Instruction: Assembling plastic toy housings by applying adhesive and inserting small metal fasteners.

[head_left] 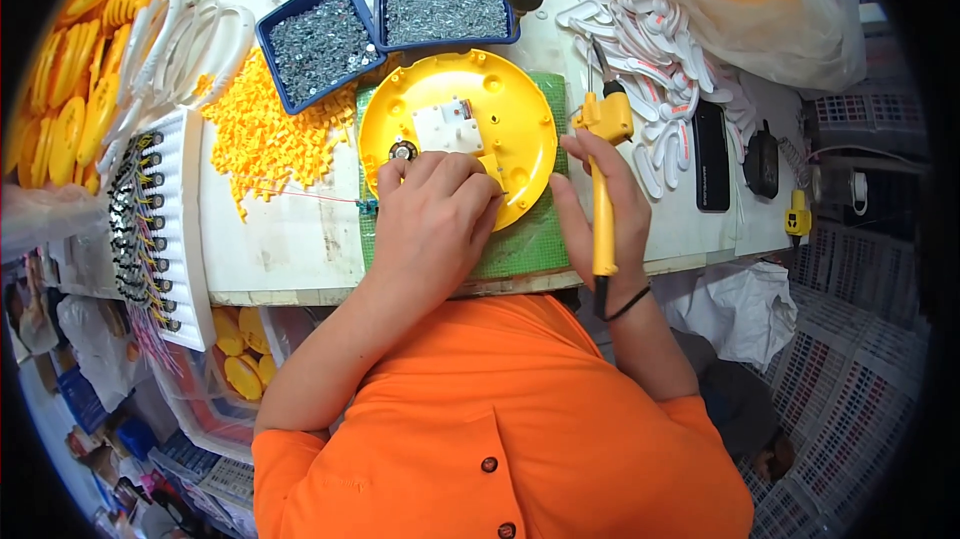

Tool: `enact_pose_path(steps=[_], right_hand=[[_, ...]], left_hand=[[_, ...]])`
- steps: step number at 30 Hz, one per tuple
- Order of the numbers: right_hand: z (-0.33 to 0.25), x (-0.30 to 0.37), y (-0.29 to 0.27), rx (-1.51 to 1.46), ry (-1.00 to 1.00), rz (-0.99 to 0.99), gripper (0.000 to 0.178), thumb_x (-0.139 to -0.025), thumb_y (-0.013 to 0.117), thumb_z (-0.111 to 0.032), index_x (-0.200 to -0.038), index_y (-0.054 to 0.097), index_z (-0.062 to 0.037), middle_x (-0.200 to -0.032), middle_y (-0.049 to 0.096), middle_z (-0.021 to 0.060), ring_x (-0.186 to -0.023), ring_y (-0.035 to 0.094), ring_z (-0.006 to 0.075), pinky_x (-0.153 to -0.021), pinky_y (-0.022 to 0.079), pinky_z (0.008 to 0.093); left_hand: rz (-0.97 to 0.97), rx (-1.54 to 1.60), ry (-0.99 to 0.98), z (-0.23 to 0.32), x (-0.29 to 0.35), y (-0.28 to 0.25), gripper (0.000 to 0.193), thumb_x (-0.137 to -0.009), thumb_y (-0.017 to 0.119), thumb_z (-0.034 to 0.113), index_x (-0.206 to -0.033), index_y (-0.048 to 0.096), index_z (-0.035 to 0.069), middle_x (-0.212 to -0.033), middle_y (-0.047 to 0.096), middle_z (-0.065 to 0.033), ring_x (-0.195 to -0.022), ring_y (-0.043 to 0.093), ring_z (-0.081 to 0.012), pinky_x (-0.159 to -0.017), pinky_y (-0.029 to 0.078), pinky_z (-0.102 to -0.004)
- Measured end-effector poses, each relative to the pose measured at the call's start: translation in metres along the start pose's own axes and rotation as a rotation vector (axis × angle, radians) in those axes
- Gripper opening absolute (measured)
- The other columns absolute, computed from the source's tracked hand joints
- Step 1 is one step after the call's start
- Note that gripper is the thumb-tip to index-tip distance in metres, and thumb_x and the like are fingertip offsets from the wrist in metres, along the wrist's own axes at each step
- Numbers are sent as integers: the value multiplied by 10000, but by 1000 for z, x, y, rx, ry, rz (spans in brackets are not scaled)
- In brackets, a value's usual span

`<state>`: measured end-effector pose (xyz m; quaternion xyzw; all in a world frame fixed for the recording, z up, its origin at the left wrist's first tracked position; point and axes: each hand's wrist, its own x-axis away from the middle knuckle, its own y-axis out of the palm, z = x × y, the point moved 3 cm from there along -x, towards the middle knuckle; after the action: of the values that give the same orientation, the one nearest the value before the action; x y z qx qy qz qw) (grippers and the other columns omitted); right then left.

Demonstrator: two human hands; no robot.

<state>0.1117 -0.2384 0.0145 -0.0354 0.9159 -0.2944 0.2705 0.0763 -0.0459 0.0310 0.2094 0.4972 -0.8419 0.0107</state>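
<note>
A round yellow plastic shell (400, 99) lies hollow side up on a green mat (520, 261). Inside it sit a white box-shaped module (440, 129) and a small round black-rimmed part (402, 151). My left hand (435, 214) rests over the shell's near part with curled fingers; what they pinch is hidden. Beside its wrist, at the shell's left edge, is a small green circuit board (368, 207) with thin red wires. My right hand (625, 199), right of the shell, holds a yellow soldering gun (602, 209), its metal tip pointing away from me.
Two blue trays, one of small screws (445, 4) and one of metal pieces (320, 49), stand behind. Small yellow pieces (270, 129) are heaped at left, near a white rack of wired parts (185, 209). White handle-shaped parts (650, 69) and a black phone (711, 159) lie right.
</note>
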Motion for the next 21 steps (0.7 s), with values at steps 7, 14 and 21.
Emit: enact_pose_path(steps=[7,14,21], right_hand=[[1,-7,15,213,-26,-66,598,-829,797,-66,-1381,569,-42,-1280,674,135,-1158,642,330,-1014,504,410],[6,-7,20,232,-35,-69,595,-820,791,-67,-1376,579,-62,-1272,676,127,-1135,637,333,-1009,491,406],[4,-9,24,149,-116,15,595,-792,722,-12,-1367,580,-72,-955,621,153,-898,608,359,-938,483,477]], left_hand=[[-24,-10,11,-1,-1,-6,122,-838,754,187,-930,680,156,-997,655,13,-984,627,-193,-884,392,-405],[-169,-10,10,-61,12,-84,255,-830,738,97,-1073,661,111,-1068,665,-58,-1044,637,-265,-994,426,-466],[-350,-281,-61,-88,42,-110,172,-868,718,97,-1039,700,100,-916,679,-58,-929,657,-252,-947,448,-430]])
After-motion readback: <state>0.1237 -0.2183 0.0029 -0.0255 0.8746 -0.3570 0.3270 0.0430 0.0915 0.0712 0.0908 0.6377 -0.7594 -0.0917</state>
